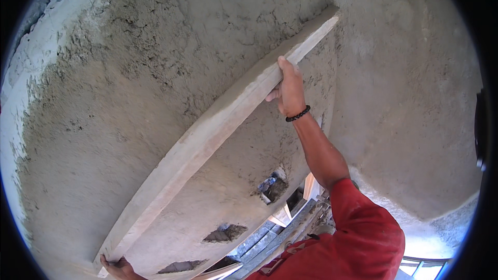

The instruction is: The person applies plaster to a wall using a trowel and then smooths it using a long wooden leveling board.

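A long wooden straightedge (pixel 179 168) lies slantwise against a wall of grey plaster (pixel 129 57), from the lower left up to the corner at the upper right. My right hand (pixel 291 89), with a dark beaded bracelet at its wrist, is closed on the upper part of the board, thumb on its near face. At the board's lower end my left hand (pixel 119 268) grips the edge; only part of it shows at the bottom of the picture. The plaster above the board is rough and pitted in places, and smoother toward the left.
Below the board the wall has several openings, one with a blue box (pixel 267 182) inside. On the right a second plastered wall (pixel 404 88) meets it at a corner. Boards and planks (pixel 259 241) stand lower down, beside my red sleeve. A pale unplastered strip (pixel 26 88) edges the left.
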A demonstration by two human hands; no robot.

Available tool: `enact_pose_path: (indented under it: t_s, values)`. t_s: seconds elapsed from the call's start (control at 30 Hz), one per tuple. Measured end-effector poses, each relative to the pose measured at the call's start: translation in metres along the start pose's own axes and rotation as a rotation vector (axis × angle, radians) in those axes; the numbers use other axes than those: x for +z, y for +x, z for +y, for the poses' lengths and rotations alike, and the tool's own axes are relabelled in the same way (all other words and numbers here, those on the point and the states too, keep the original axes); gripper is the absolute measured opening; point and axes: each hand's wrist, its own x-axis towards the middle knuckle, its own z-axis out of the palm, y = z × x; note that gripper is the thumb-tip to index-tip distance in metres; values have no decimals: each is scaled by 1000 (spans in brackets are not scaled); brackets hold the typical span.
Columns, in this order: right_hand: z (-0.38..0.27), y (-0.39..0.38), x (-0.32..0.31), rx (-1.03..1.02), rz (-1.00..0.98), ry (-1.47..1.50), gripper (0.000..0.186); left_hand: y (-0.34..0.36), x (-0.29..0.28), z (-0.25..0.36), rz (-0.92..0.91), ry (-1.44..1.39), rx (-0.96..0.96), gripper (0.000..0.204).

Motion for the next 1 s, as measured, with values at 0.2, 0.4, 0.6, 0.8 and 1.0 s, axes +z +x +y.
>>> enact_pose_path:
  t_s: [0.2,0.4,0.6,0.8,1.0]
  values:
    - [-17,4,17,40,-83,-48,39,25,2,32,85,-46,-67,40]
    - [-32,7,41,-13,-153,-80,42,50,-1,57,53,-14,-31,41]
    - [-45,8,57,25,-159,-89,44,73,-3,78,81,27,-15,42]
    - [-48,4,70,36,-160,-68,47,91,-5,91,57,29,1,41]
    - [-49,1,86,11,-146,-62,49,83,4,102,52,5,27,38]
